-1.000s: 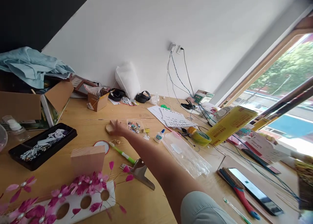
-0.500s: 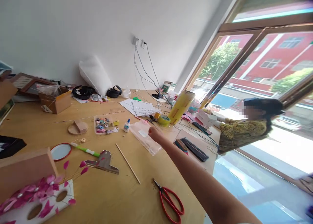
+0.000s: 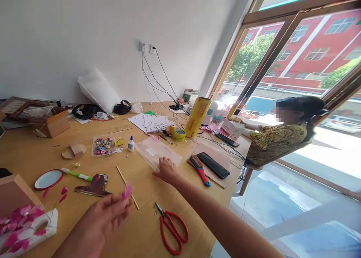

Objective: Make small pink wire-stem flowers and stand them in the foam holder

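My left hand is raised at the lower middle, its fingers pinched on a small pink tuft. My right hand rests at the near edge of a clear plastic bag, fingers apart, with nothing seen in its grip. Red-handled scissors lie nearer than the right hand. Between the hands is a thin wooden stick. Left of it lies a metal clip by a green and white pen-like tool. Pink flowers stand at the lower left.
A bead box and glue bottle stand beyond the hands. A yellow roll, tape, brush and black phone are to the right. A person sits at the table's right side.
My left hand has come into view with the pink tuft. My right hand has gone from a closed shape over the bag to spread fingers at its near edge. The view has shifted right.
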A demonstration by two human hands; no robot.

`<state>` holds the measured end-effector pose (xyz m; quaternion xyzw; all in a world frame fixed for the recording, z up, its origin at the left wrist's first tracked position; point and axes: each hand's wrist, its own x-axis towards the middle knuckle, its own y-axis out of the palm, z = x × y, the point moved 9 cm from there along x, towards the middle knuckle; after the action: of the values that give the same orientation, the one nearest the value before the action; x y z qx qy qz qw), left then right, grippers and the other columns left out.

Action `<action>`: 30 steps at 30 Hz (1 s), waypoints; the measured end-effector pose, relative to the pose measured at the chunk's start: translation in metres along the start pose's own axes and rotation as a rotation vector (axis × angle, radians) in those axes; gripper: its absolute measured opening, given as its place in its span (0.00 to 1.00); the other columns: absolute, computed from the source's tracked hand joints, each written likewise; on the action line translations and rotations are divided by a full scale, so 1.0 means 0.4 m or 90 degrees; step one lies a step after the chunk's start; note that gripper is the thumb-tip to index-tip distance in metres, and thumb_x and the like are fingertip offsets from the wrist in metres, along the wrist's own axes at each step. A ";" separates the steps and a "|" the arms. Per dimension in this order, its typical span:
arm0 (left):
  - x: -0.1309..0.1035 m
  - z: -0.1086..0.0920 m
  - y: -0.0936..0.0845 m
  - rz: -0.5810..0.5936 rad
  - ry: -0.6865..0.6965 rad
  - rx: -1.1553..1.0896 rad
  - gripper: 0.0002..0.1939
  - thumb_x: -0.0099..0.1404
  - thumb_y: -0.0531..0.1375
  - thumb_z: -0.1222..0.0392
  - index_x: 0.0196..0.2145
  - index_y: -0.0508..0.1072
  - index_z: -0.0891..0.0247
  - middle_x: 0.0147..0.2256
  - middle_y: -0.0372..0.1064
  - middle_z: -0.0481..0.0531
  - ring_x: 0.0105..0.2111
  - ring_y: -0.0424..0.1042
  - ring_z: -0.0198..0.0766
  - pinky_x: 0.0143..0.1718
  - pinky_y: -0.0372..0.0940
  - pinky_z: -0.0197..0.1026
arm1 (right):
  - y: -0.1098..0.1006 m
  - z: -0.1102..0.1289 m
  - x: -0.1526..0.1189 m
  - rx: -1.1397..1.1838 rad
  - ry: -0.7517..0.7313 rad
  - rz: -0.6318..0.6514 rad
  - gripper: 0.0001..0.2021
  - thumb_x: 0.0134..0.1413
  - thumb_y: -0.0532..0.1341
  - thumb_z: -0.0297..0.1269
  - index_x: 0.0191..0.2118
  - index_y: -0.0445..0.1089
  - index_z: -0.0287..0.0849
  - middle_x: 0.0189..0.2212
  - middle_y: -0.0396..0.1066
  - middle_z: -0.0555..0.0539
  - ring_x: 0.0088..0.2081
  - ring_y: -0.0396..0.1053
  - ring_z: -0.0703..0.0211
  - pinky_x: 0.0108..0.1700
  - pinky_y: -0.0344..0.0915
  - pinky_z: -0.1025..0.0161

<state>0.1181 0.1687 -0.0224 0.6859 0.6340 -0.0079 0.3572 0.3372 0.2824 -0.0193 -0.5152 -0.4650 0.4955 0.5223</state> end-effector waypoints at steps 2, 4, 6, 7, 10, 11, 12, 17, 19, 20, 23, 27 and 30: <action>0.038 -0.040 0.074 0.022 0.028 0.010 0.06 0.47 0.67 0.72 0.24 0.73 0.68 0.28 0.73 0.53 0.31 0.73 0.37 0.34 0.70 0.35 | 0.020 0.008 0.001 -0.001 -0.007 0.021 0.21 0.50 0.61 0.45 0.47 0.64 0.36 0.45 0.65 0.41 0.46 0.64 0.51 0.45 0.63 0.54; 0.081 -0.065 0.128 0.033 0.029 0.035 0.06 0.52 0.63 0.75 0.22 0.73 0.69 0.26 0.73 0.54 0.28 0.72 0.34 0.32 0.69 0.33 | 0.044 0.013 0.012 -0.003 -0.006 0.049 0.15 0.56 0.57 0.41 0.47 0.64 0.38 0.44 0.65 0.43 0.43 0.66 0.55 0.44 0.64 0.53; 0.129 -0.076 0.165 0.040 0.029 0.051 0.07 0.55 0.60 0.76 0.22 0.72 0.69 0.24 0.73 0.54 0.26 0.72 0.33 0.31 0.68 0.32 | 0.062 0.011 0.029 -0.003 -0.002 0.068 0.13 0.58 0.56 0.38 0.47 0.64 0.38 0.45 0.65 0.44 0.42 0.67 0.56 0.42 0.66 0.54; 0.154 -0.076 0.178 0.042 0.028 0.060 0.08 0.56 0.59 0.77 0.22 0.72 0.69 0.23 0.72 0.53 0.25 0.71 0.32 0.30 0.68 0.31 | 0.066 0.009 0.037 -0.002 -0.001 0.070 0.13 0.58 0.56 0.38 0.47 0.64 0.39 0.45 0.65 0.44 0.42 0.67 0.56 0.42 0.66 0.55; 0.232 -0.052 0.205 0.044 0.019 0.084 0.07 0.58 0.58 0.75 0.25 0.71 0.70 0.25 0.71 0.51 0.24 0.69 0.29 0.27 0.66 0.30 | 0.062 -0.007 0.051 0.001 0.007 0.059 0.14 0.58 0.56 0.38 0.48 0.63 0.39 0.46 0.65 0.44 0.42 0.66 0.56 0.42 0.66 0.54; 0.259 -0.040 0.212 0.043 0.014 0.090 0.04 0.59 0.58 0.72 0.28 0.71 0.70 0.27 0.70 0.51 0.24 0.69 0.29 0.26 0.66 0.32 | 0.057 -0.014 0.052 0.003 0.010 0.053 0.13 0.58 0.56 0.38 0.48 0.63 0.39 0.46 0.64 0.44 0.42 0.66 0.56 0.42 0.66 0.54; 0.285 -0.027 0.219 0.042 0.010 0.095 0.03 0.61 0.57 0.68 0.33 0.70 0.70 0.31 0.70 0.50 0.26 0.69 0.31 0.27 0.67 0.35 | 0.052 -0.021 0.052 0.005 0.014 0.047 0.13 0.58 0.56 0.38 0.48 0.63 0.40 0.46 0.65 0.44 0.42 0.66 0.56 0.42 0.66 0.54; 0.406 0.015 0.256 0.031 0.005 0.094 0.14 0.63 0.56 0.59 0.45 0.66 0.66 0.43 0.66 0.55 0.37 0.69 0.39 0.36 0.68 0.46 | 0.037 -0.043 0.040 0.021 0.017 0.027 0.13 0.58 0.56 0.38 0.47 0.64 0.40 0.45 0.65 0.44 0.42 0.67 0.56 0.42 0.66 0.54; 0.443 0.023 0.272 0.030 0.010 0.092 0.15 0.63 0.56 0.59 0.46 0.65 0.65 0.45 0.65 0.55 0.39 0.69 0.41 0.38 0.67 0.47 | 0.040 -0.048 0.037 0.032 0.014 0.022 0.13 0.58 0.56 0.38 0.47 0.64 0.39 0.44 0.66 0.45 0.41 0.67 0.57 0.42 0.66 0.55; 0.458 0.027 0.278 0.030 0.011 0.092 0.15 0.63 0.56 0.58 0.47 0.65 0.65 0.45 0.65 0.56 0.40 0.69 0.41 0.39 0.67 0.48 | 0.042 -0.051 0.036 0.038 0.013 0.019 0.12 0.58 0.56 0.38 0.46 0.64 0.39 0.44 0.66 0.45 0.41 0.67 0.57 0.41 0.66 0.55; 0.491 0.042 0.289 0.027 0.008 0.096 0.16 0.63 0.56 0.58 0.47 0.65 0.65 0.46 0.64 0.56 0.41 0.68 0.42 0.40 0.66 0.49 | 0.044 -0.066 0.035 0.057 0.013 0.006 0.11 0.58 0.55 0.38 0.44 0.66 0.39 0.41 0.67 0.46 0.39 0.68 0.59 0.40 0.66 0.56; 0.513 0.062 0.295 0.033 -0.004 0.102 0.16 0.63 0.56 0.58 0.47 0.65 0.65 0.46 0.64 0.56 0.41 0.68 0.42 0.40 0.66 0.49 | 0.020 -0.113 0.038 0.071 0.047 -0.031 0.11 0.60 0.51 0.37 0.39 0.68 0.39 0.38 0.69 0.44 0.39 0.68 0.58 0.41 0.64 0.59; 0.523 0.066 0.297 0.039 -0.007 0.101 0.16 0.63 0.56 0.58 0.47 0.65 0.65 0.46 0.64 0.56 0.41 0.68 0.42 0.40 0.66 0.50 | -0.006 -0.163 0.043 0.071 0.097 -0.069 0.12 0.58 0.51 0.37 0.42 0.67 0.38 0.41 0.68 0.40 0.43 0.66 0.53 0.40 0.61 0.60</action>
<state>0.2747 0.3434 -0.0821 0.7309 0.6083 -0.0509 0.3053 0.4034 0.2945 -0.0198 -0.4954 -0.4227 0.4511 0.6103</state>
